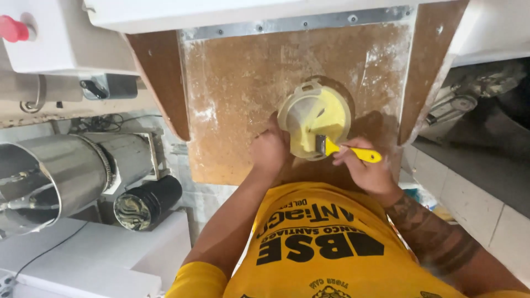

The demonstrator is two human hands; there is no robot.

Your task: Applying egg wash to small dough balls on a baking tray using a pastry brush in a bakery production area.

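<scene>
**Brush held to a yellow-filled tub on a dusty brown tabletop**

Head view, looking down past my yellow shirt [314, 248]. A round pale tub [313, 120] sat near the middle of the brown tabletop [237, 83], slightly right of centre, its inside coated with yellow material. I judged that it stood there, close to my body, so that both hands could meet over it without stretching.

My left hand [269, 150] was clamped on the tub's near-left wall, fingers curled round the rim, apparently to keep the tub from sliding or turning while the brush worked inside it. The left forearm ran up from the lower left, elbow bent, wrist roughly straight.

My right hand [364, 168] was closed round the yellow handle of a small brush [337, 147], whose metal ferrule and bristles lay at the tub's near edge, touching the yellow mass. The handle's end stuck out to the right past my fingers. The grip sat well back on the handle, which I took as keeping my fingers clear of the yellow material. The right forearm came in from the lower right, wrist bent inward toward the tub.

Pale dust streaked the tabletop. White machine housing [248, 11] bordered its far edge; a steel cylinder [55, 176] and a black drum [148, 202] lay well apart at left.
</scene>
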